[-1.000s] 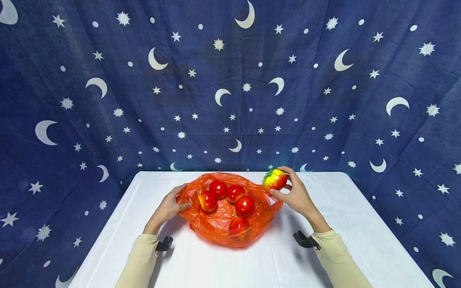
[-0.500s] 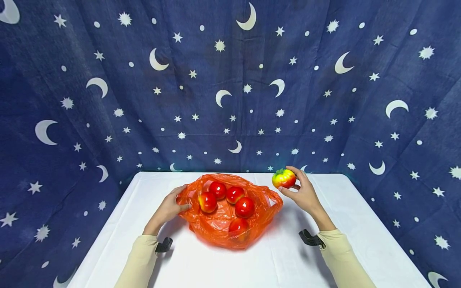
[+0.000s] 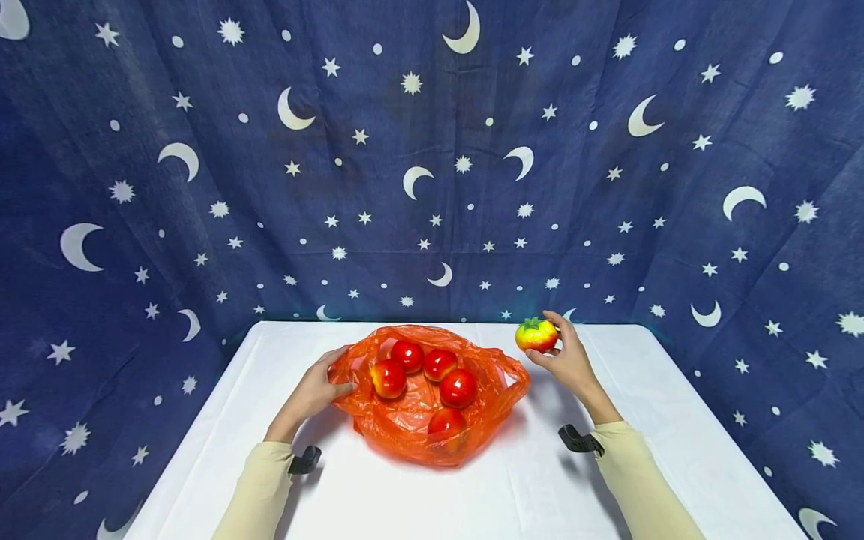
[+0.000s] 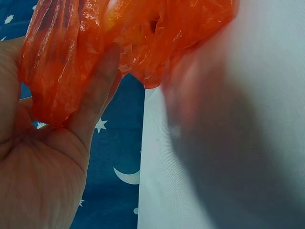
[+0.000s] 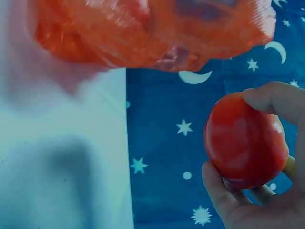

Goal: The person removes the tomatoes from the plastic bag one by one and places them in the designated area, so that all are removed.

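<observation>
An orange-red translucent plastic bag (image 3: 379, 421) lies spread on the table with its mouth facing up. Several red tomatoes (image 3: 458, 388) show inside it, one with a yellow patch. My left hand (image 3: 312, 391) grips the bag's left edge; in the left wrist view the crumpled plastic runs between its thumb and fingers. To the right of the bag, my right hand (image 3: 572, 366) holds up a red and yellow tomato (image 3: 536, 336) with a green leafy top. In the right wrist view this tomato (image 5: 243, 143) shows its red side, pinched between thumb and fingers.
White cloth covers the table (image 3: 445, 506). Behind it and at both sides hangs a dark blue curtain (image 3: 378, 210) with moons and stars. A black wrist mount (image 3: 579, 439) sits on each forearm, below light yellow sleeves.
My right hand has moved right, away from the bag's rim, carrying the tomato, which has turned so its green top faces up. The left hand and bag stay nearly still.
</observation>
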A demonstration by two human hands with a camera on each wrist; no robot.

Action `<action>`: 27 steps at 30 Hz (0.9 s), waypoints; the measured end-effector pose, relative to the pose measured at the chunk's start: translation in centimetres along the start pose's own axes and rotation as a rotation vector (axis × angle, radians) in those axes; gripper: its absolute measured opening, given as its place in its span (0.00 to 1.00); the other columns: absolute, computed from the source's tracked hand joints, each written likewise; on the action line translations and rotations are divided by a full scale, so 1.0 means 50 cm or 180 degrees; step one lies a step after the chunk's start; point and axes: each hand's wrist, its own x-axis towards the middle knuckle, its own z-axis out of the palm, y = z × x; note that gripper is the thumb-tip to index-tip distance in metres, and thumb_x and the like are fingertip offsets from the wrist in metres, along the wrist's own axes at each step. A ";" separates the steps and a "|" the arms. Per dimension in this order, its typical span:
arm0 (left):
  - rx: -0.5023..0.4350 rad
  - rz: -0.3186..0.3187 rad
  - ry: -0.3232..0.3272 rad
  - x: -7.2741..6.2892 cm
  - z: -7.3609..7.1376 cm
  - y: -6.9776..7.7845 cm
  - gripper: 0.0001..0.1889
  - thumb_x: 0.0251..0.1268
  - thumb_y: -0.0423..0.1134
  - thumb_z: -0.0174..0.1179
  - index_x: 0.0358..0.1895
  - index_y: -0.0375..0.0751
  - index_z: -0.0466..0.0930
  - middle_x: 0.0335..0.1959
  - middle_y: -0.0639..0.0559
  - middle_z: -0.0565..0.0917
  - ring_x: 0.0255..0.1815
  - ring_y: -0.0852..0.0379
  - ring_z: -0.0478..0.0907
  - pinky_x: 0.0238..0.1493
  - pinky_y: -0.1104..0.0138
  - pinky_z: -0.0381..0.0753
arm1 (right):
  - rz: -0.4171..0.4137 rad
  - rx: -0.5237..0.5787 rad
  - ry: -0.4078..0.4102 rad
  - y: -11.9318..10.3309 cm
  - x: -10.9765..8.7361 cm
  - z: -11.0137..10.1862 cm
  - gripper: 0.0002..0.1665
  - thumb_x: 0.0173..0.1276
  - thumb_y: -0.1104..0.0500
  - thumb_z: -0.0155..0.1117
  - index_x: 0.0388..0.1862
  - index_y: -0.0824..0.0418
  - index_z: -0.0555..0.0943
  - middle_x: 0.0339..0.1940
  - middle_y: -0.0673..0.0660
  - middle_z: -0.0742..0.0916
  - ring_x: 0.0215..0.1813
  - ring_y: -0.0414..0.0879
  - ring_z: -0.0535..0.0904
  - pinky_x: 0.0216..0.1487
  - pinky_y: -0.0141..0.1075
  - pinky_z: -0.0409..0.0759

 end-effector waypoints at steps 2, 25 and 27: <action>0.0020 -0.0016 0.0010 -0.002 0.000 -0.002 0.42 0.54 0.34 0.69 0.74 0.36 0.61 0.73 0.35 0.65 0.74 0.34 0.61 0.75 0.41 0.58 | 0.0032 -0.0043 -0.0034 0.008 0.005 0.005 0.47 0.56 0.64 0.74 0.73 0.60 0.63 0.66 0.67 0.69 0.63 0.59 0.71 0.55 0.32 0.81; -0.0010 -0.0048 0.0024 -0.005 0.002 -0.001 0.42 0.54 0.33 0.68 0.74 0.37 0.61 0.74 0.36 0.64 0.74 0.34 0.61 0.75 0.41 0.57 | 0.0494 -0.0180 -0.0053 0.075 0.071 0.047 0.45 0.57 0.59 0.74 0.72 0.59 0.65 0.70 0.68 0.69 0.67 0.64 0.68 0.69 0.58 0.68; -0.0021 -0.0048 0.0030 -0.005 0.001 -0.001 0.42 0.54 0.33 0.68 0.74 0.36 0.61 0.74 0.36 0.64 0.75 0.34 0.60 0.75 0.42 0.57 | 0.0578 -0.0145 -0.0041 0.077 0.075 0.049 0.46 0.57 0.59 0.74 0.73 0.59 0.64 0.71 0.68 0.68 0.69 0.64 0.67 0.71 0.59 0.66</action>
